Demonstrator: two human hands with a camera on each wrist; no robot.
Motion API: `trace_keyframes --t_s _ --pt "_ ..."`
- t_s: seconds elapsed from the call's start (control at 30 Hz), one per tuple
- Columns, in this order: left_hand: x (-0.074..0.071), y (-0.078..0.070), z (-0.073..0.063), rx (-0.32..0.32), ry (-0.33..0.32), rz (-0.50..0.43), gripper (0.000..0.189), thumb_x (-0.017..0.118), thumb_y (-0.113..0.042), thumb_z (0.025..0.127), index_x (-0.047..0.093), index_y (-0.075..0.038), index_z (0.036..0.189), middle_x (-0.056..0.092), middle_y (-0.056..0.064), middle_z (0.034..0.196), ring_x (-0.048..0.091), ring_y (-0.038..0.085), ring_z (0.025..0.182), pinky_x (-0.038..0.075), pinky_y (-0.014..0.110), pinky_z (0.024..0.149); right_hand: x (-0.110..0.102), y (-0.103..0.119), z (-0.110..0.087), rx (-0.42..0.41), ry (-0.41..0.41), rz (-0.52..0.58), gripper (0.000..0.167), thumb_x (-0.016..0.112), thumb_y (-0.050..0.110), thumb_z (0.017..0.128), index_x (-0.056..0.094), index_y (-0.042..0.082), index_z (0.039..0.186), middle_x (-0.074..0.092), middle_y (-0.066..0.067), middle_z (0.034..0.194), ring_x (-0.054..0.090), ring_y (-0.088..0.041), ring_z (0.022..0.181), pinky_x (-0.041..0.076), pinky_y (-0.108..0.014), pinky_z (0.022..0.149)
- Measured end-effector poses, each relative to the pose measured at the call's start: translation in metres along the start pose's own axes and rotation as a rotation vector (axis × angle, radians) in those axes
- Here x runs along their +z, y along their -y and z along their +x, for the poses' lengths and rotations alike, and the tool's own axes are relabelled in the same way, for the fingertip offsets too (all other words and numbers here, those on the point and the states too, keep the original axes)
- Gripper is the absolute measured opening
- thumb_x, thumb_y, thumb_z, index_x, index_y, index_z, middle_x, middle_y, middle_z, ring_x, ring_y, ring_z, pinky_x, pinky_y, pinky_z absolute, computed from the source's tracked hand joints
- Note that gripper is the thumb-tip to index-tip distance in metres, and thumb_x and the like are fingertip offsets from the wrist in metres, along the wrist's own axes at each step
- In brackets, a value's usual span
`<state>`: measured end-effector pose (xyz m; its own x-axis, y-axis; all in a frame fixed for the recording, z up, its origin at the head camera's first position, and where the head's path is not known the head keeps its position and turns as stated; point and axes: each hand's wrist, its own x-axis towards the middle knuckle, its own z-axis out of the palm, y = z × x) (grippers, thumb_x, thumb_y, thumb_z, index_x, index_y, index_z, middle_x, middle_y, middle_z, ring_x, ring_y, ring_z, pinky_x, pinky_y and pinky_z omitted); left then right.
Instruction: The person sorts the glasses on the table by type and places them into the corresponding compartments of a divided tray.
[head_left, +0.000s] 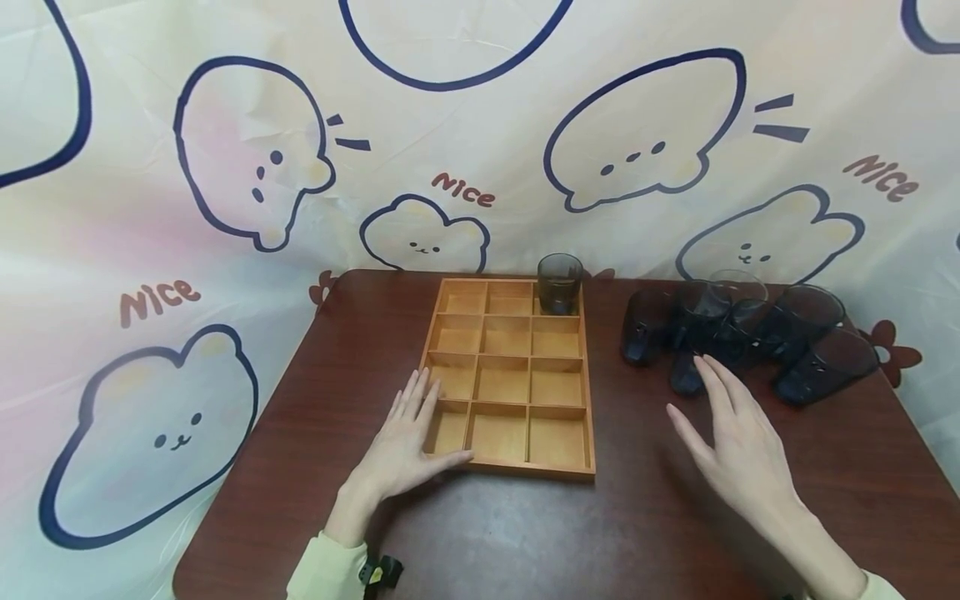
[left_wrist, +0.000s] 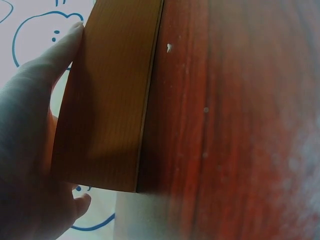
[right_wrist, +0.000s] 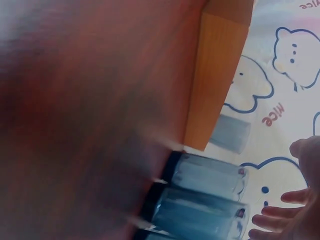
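Observation:
A wooden box (head_left: 532,470), split into several square compartments, lies on the table. One dark tinted glass (head_left: 559,285) stands upright in its far right compartment. My left hand (head_left: 397,442) rests at the box's near left corner, fingers straight along the left side and thumb over the front edge; the left wrist view shows the box's wall (left_wrist: 110,100) close by. To the right, several dark tinted glasses (head_left: 647,327) stand in a cluster. Beside their near side, my right hand (head_left: 746,454) hovers with fingers extended and nothing held. Its fingers overlap a glass (head_left: 686,375) in the head view.
The dark brown table (head_left: 300,433) has a rounded near left edge. A pale printed curtain (head_left: 450,125) hangs right behind the table and along both sides. A small dark object (head_left: 382,572) is by the left wrist.

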<state>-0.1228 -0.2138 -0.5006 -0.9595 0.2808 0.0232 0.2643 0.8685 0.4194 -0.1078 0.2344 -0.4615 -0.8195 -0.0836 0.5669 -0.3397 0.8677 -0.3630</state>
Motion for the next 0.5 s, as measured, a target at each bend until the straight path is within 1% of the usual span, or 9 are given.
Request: trace_keyframes --t_s 0.17,0.37,0.5 --pt "0.0 0.0 0.0 0.012 -0.009 0.001 0.125 0.079 -0.072 0.088 0.021 -0.005 0.175 0.01 0.02 0.186 0.006 0.038 0.175 0.018 0.063 0.14 -0.008 -0.01 -0.012 0.042 -0.009 -0.022 0.077 0.084 0.02 0.092 0.053 0.005 0.161 0.06 -0.026 0.153 0.063 -0.051 0.128 0.05 -0.067 0.098" --pt "-0.001 0.0 -0.001 0.011 -0.015 -0.001 0.125 0.079 -0.072 0.088 0.022 -0.005 0.175 0.011 0.02 0.186 0.006 0.039 0.175 0.018 0.063 0.139 -0.017 -0.024 -0.024 0.09 -0.039 -0.011 0.069 0.082 0.016 0.093 0.057 0.003 0.156 0.061 -0.029 0.147 0.06 -0.054 0.129 0.046 -0.067 0.097" --pt "0.0 0.0 -0.001 0.011 -0.015 0.001 0.125 0.079 -0.073 0.088 0.022 -0.005 0.175 0.011 0.02 0.186 0.007 0.039 0.174 0.018 0.063 0.139 -0.023 -0.037 -0.033 0.167 -0.023 -0.007 0.064 0.08 0.014 0.097 0.057 0.001 0.155 0.06 -0.031 0.147 0.057 -0.056 0.13 0.046 -0.068 0.094"
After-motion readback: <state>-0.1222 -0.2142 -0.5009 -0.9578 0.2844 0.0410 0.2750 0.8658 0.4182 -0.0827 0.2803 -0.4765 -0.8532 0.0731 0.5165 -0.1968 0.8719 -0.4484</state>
